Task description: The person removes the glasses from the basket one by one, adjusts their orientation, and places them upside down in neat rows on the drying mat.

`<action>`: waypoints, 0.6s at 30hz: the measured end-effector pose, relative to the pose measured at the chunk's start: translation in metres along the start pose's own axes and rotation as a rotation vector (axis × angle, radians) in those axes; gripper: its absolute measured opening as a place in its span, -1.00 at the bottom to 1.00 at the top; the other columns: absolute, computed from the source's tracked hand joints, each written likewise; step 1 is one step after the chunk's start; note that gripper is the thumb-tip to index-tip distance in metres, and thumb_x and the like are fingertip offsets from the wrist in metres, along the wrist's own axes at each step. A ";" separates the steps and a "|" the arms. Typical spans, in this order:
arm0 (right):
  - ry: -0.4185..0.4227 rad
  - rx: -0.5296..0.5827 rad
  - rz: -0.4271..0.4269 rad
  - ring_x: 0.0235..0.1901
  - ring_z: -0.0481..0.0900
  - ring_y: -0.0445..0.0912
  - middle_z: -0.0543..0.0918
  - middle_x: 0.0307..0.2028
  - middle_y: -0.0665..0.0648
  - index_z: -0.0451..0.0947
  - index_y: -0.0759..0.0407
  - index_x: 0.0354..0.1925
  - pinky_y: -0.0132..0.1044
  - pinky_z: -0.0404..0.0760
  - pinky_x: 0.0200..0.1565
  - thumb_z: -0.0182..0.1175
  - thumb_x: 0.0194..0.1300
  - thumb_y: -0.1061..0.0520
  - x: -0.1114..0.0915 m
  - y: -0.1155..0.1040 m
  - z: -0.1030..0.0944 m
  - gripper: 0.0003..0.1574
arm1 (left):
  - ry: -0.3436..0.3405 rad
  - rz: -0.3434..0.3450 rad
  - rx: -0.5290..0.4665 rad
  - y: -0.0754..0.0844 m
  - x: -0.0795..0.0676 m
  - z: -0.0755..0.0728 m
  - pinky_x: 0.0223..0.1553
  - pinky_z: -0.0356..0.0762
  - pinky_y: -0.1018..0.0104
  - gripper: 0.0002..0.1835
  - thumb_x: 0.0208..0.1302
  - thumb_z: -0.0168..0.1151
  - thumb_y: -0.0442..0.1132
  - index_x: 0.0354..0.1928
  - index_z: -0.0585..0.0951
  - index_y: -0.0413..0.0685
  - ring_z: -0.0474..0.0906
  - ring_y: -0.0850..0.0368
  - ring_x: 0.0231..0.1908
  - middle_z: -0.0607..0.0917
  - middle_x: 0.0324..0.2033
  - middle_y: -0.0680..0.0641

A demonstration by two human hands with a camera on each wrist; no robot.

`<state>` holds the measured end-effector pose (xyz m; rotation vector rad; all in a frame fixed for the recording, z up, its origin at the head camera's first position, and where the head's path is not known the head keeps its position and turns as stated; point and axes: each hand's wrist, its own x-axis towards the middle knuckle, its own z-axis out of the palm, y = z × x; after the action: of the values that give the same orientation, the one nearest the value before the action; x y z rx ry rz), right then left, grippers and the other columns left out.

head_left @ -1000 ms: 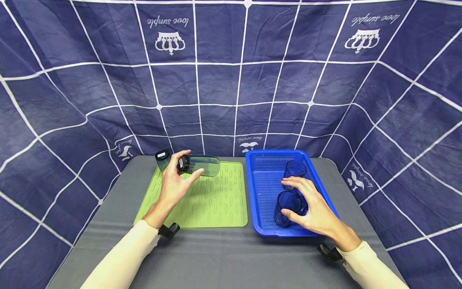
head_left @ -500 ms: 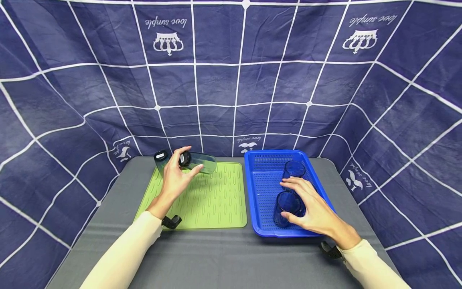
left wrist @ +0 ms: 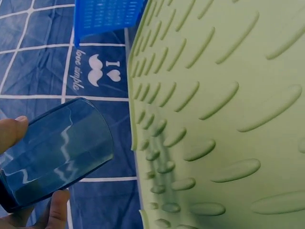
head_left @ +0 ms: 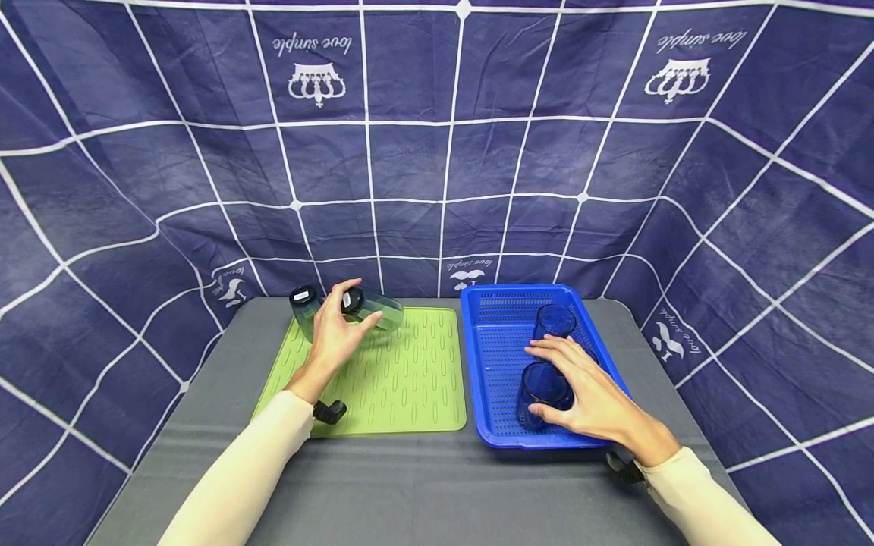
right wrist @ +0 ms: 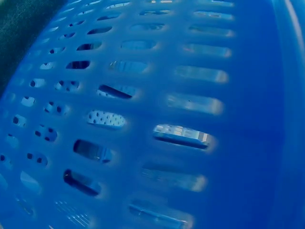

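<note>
My left hand [head_left: 337,334] grips a clear, bluish glass tumbler [head_left: 385,312] by its sides, thumb and fingers opposed. The tumbler lies tilted, dark labelled base toward me and mouth pointing away to the right, above the green mat's back part. The left wrist view shows this tumbler [left wrist: 66,148] held off the mat. Just left of the hand, a second tumbler [head_left: 303,303] stands base up. Inside the blue basket, my right hand [head_left: 587,394] curves loosely around the near tumbler [head_left: 536,394]; contact is unclear. Another tumbler [head_left: 554,322] stands behind its fingers.
The green ridged mat [head_left: 410,379] lies left of the blue perforated basket [head_left: 481,409] on a grey table [head_left: 410,485]. Blue checked cloth [head_left: 410,159] walls off the back and both sides. The right wrist view shows mostly the basket's slotted wall [right wrist: 257,119].
My left hand has tipped its tumbler, swinging the mouth downward and slightly left, closer to the standing one. The right hand has stayed nearly still at the near tumbler.
</note>
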<state>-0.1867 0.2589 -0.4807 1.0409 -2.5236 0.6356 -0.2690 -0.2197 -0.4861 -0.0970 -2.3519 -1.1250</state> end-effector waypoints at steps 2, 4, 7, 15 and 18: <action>-0.015 0.000 0.004 0.68 0.48 0.28 0.64 0.59 0.07 0.56 0.00 0.64 0.39 0.25 0.80 0.82 0.11 -0.18 0.001 0.000 0.000 0.22 | -0.006 -0.015 -0.001 -0.003 0.001 0.002 0.26 0.62 -0.26 -0.12 0.30 0.79 -0.16 0.62 0.57 0.09 0.65 -0.28 0.11 0.75 0.43 -0.28; -0.023 0.002 0.004 0.68 0.47 0.27 0.64 0.59 0.06 0.56 0.00 0.64 0.47 0.28 0.76 0.82 0.10 -0.19 0.001 0.001 0.000 0.23 | -0.012 -0.024 0.002 -0.006 0.003 0.003 0.30 0.61 -0.29 -0.11 0.30 0.79 -0.16 0.62 0.56 0.10 0.64 -0.30 0.12 0.76 0.40 -0.30; -0.031 0.002 -0.001 0.68 0.48 0.27 0.64 0.59 0.06 0.55 0.00 0.64 0.53 0.30 0.72 0.82 0.10 -0.21 0.002 0.002 0.000 0.24 | -0.023 -0.035 0.005 -0.010 0.005 0.005 0.32 0.61 -0.32 -0.10 0.30 0.79 -0.15 0.63 0.54 0.10 0.67 -0.34 0.16 0.75 0.39 -0.31; -0.035 -0.005 -0.015 0.63 0.53 0.24 0.68 0.54 0.08 0.56 -0.02 0.63 0.52 0.30 0.73 0.81 0.12 -0.20 0.003 0.003 0.001 0.21 | -0.056 -0.070 0.026 -0.019 0.008 0.009 0.57 0.54 -0.37 -0.08 0.33 0.77 -0.14 0.65 0.50 0.06 0.58 -0.40 0.57 0.69 0.51 -0.33; -0.037 -0.016 -0.017 0.59 0.58 0.21 0.71 0.51 0.09 0.56 -0.01 0.63 0.50 0.28 0.74 0.80 0.13 -0.18 0.002 0.002 0.001 0.19 | -0.073 -0.092 0.035 -0.022 0.009 0.011 0.62 0.51 -0.38 -0.07 0.34 0.76 -0.14 0.67 0.47 0.05 0.54 -0.42 0.60 0.66 0.55 -0.34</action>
<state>-0.1900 0.2583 -0.4814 1.0768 -2.5440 0.5958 -0.2879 -0.2273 -0.5028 -0.0176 -2.4625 -1.1405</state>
